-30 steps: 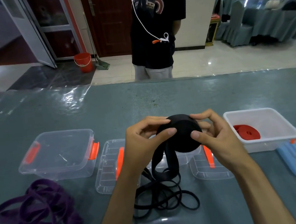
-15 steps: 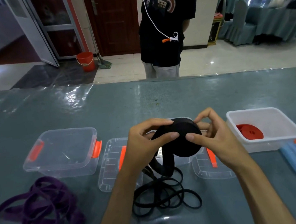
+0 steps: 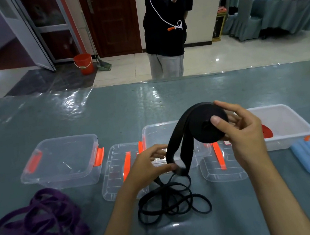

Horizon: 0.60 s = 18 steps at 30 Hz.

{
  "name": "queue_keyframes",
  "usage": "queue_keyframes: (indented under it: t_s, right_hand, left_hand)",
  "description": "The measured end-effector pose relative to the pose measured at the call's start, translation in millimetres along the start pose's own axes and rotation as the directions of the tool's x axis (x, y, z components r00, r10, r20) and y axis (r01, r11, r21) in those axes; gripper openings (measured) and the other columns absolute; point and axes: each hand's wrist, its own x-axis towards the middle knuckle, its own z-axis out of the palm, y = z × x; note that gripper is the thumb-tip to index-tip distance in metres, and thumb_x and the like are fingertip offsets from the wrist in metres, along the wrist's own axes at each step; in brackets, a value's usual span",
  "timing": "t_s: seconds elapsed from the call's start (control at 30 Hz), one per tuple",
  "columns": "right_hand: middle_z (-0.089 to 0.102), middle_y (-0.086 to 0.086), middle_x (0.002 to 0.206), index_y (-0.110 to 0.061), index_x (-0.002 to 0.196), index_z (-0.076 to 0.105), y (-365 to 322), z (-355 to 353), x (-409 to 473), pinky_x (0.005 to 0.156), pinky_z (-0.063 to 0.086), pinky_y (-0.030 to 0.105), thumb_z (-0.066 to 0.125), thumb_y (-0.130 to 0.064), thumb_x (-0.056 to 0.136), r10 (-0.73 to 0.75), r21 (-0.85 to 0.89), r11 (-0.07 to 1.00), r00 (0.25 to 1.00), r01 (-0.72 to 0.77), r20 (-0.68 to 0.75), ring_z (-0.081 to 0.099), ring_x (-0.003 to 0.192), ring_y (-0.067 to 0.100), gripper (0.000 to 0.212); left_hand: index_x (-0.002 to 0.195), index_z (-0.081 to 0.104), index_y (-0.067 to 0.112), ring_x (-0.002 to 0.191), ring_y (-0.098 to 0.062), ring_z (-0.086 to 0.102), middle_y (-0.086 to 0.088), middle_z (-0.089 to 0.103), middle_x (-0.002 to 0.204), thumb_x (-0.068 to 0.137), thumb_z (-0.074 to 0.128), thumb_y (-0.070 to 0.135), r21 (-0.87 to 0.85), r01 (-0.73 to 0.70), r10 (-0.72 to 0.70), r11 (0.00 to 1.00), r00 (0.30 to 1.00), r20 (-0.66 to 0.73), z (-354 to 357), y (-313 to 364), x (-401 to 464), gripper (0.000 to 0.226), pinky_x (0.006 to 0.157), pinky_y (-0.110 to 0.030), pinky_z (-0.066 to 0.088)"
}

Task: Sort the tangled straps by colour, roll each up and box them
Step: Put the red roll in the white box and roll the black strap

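Risk: the black roll (image 3: 208, 124) may spring loose if the right hand (image 3: 240, 131) eases its pinch, thumb on the face, fingers behind. The loose tail (image 3: 173, 203) could kink; the left hand (image 3: 149, 167) pinches the strap at the roll's 7 o'clock. The heap lies on the table at 6 o'clock, below both hands.

Your frame's evenly lit, soft daylight from the far side, brightest on the tiled floor (image 3: 221, 57). Glare streaks on the plastic sheet (image 3: 73, 100) over the bench (image 3: 264, 87). Shadows faint under your hands. Wide-angle bends the edges; purple strap (image 3: 35, 221) smeared at left, doorway dim.
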Motion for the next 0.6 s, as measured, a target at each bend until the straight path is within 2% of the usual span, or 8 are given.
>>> queue_keyframes:
  t_s: [0.07,0.17,0.27,0.3,0.37,0.47,0.6]
  right_hand:
    - [0.082,0.006,0.106,-0.034,0.117,0.078,-2,1,0,0.073,0.064,0.029,0.081,-0.02,0.082,0.006,0.013,1.0,0.999,-0.006,-0.033,0.079,0.099,0.024,0.037]
    - [0.082,0.005,0.102,-0.034,0.116,0.078,-1,3,1,0.07,0.062,0.027,0.081,-0.02,0.082,0.004,0.024,1.0,0.999,-0.003,-0.043,0.079,0.096,0.021,0.036]
    - [0.082,0.005,0.103,-0.031,0.118,0.077,0,3,1,0.071,0.062,0.027,0.08,-0.019,0.083,-0.006,0.024,1.0,0.999,0.006,-0.036,0.079,0.097,0.022,0.037]
    - [0.082,0.006,0.103,-0.031,0.118,0.077,1,3,1,0.072,0.063,0.027,0.08,-0.018,0.083,-0.01,0.02,1.0,0.999,0.01,-0.037,0.079,0.097,0.023,0.038]
    - [0.082,0.007,0.105,-0.03,0.118,0.077,4,0,2,0.074,0.063,0.028,0.08,-0.017,0.083,-0.012,0.007,1.0,0.999,0.012,-0.041,0.079,0.099,0.024,0.038]
    - [0.082,0.006,0.107,-0.031,0.119,0.078,10,-6,4,0.073,0.063,0.028,0.081,-0.013,0.086,-0.006,-0.033,0.999,0.998,0.004,-0.058,0.079,0.1,0.024,0.037]
    - [0.081,0.002,0.11,-0.03,0.122,0.076,24,-21,8,0.077,0.065,0.031,0.082,-0.016,0.091,0.003,-0.112,0.994,0.987,-0.021,-0.158,0.078,0.104,0.021,0.035]
  left_hand:
    - [0.116,0.069,0.046,0.107,-0.002,0.069,0.016,0.074,0.113,0.079,0.092,0.038,0.013,0.056,-0.056,0.998,0.998,0.013,4,-15,2,0.045,0.09,-0.023,0.049]
    - [0.11,0.071,0.036,0.113,-0.009,0.069,0.014,0.069,0.124,0.087,0.086,0.033,-0.006,0.122,-0.121,0.993,0.992,0.045,17,-34,7,0.028,0.091,-0.029,0.057]
    - [0.116,0.066,0.028,0.106,-0.013,0.075,0.007,0.074,0.119,0.09,0.082,0.043,-0.186,0.241,-0.232,0.953,0.97,0.07,35,-39,9,0.034,0.086,-0.03,0.061]
    - [0.116,0.066,0.026,0.104,-0.014,0.076,0.004,0.076,0.116,0.09,0.081,0.044,-0.267,0.291,-0.283,0.919,0.957,0.071,42,-40,9,0.035,0.083,-0.03,0.061]
    - [0.116,0.069,0.018,0.102,-0.021,0.078,-0.005,0.079,0.112,0.093,0.08,0.031,-0.422,0.339,-0.349,0.841,0.935,0.056,55,-43,12,0.029,0.08,-0.03,0.062]
    - [0.112,0.075,0.007,0.1,-0.024,0.077,-0.01,0.08,0.105,0.096,0.075,0.01,-0.591,0.319,-0.389,0.741,0.921,0.01,59,-50,14,0.017,0.082,-0.033,0.062]
    - [0.111,0.079,0.007,0.095,-0.018,0.078,-0.009,0.079,0.104,0.084,0.078,0.017,-0.793,0.241,-0.447,0.559,0.893,-0.044,39,-49,11,0.029,0.08,-0.025,0.062]
